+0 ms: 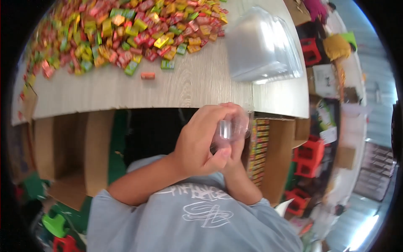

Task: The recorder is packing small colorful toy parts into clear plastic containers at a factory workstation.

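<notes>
My left hand (196, 140) and my right hand (238, 149) are together in front of my chest, just off the table's near edge. Between them they grip a clear plastic container (226, 129), its shape partly hidden by the fingers and smeared by glare. The fingers of both hands curl round it. Beyond them, on the right of the table, stands a stack of clear plastic packaging (264, 48). A large heap of small wrapped candies (138, 29) in red, yellow, green and orange spreads over the far left. One orange-red candy (147, 76) lies apart, nearer me.
The pale wood-grain table (197, 86) ends just before my hands. Below it stand an open cardboard box (98, 147) on the left and another carton (275, 161) on the right, beside rows of colourful packed pieces (259, 147). Red plastic stools (310, 156) stand farther right.
</notes>
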Demonstrator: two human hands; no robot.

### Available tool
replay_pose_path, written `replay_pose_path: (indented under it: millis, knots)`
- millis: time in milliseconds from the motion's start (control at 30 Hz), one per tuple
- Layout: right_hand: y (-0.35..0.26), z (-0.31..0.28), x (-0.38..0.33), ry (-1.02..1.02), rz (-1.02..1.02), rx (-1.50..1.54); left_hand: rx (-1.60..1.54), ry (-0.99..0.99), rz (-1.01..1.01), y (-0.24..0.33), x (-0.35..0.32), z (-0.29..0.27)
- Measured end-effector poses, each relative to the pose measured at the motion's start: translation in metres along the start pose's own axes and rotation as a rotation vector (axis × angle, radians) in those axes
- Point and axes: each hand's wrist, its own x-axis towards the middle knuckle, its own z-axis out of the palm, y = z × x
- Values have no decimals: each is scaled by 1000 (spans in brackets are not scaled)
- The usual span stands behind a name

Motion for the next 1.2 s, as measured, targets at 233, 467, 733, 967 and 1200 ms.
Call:
replay_pose_path:
  millis: [233,467,733,967,1200]
  knots:
    - [-6,9,-11,190,133,-164,-82,-68,-20,0,-15,1]
    - [-2,1,-10,248,104,-329,-213,-45,-110,-16,-32,10]
    - [3,-2,-22,343,109,-222,-167,-233,-224,-27,-37,3]
    - [86,-43,-101,487,167,-152,-239,-400,-413,-32,-34,-7]
    - [83,-30,-100,267,31,-504,-311,-241,-411,-34,-41,-4]
